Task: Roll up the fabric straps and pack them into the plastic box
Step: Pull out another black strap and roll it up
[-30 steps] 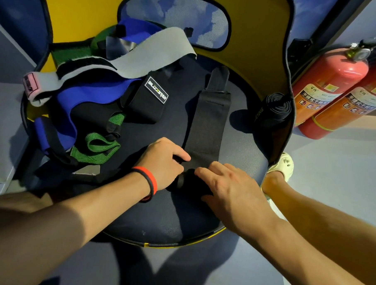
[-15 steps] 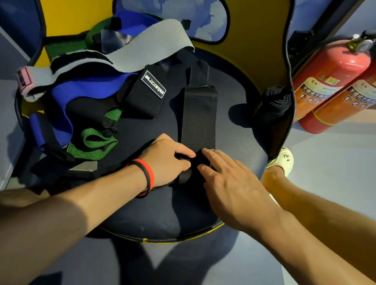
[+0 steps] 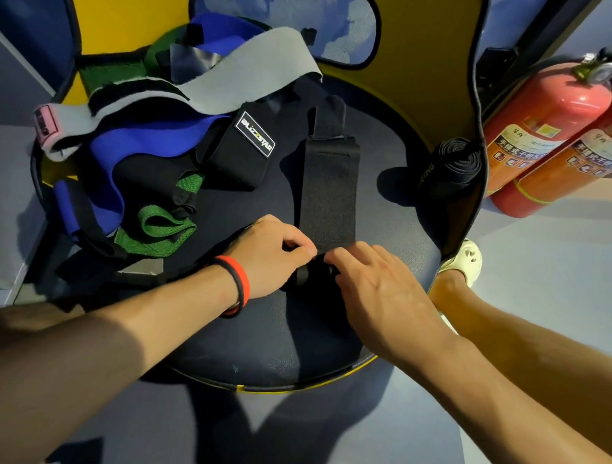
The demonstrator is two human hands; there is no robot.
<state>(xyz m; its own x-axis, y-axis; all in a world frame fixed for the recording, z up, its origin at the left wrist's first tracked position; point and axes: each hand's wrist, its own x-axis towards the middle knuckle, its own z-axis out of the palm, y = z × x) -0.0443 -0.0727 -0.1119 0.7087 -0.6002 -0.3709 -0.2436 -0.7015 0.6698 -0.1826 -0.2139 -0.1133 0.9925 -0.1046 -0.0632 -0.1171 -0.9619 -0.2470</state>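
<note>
So, one black strap (image 3: 329, 190) is laid flat down the middle of a round dark seat (image 3: 274, 353), and its near end is already wound into a small roll (image 3: 311, 274). That roll is pinched from both sides: the left hand (image 3: 272, 255) is curled on it with thumb and fingers pressed together at the left edge, and the right hand (image 3: 375, 291) is laid over the right part, fingertips (image 3: 335, 257) pressed down onto the fabric. One red-and-black wristband (image 3: 237, 288) is worn on the left wrist.

One finished roll (image 3: 453, 168) of black strap is parked at the right edge of the seat, well apart from the hands. A messy pile is heaped on the left side: one grey strap (image 3: 234, 74) with a pink tag, one blue piece (image 3: 139, 154), a green strap (image 3: 157, 230) looped in front, more green at the back (can't be told if it's the same one), and one black band with a BLIZZSTAR label (image 3: 254, 140). An exact count of the black ones in there can't be made.

Two red fire extinguishers (image 3: 547, 137) are lined up on the floor to the right. One foot in a pale sandal (image 3: 466, 260) is seen beside the seat.
</note>
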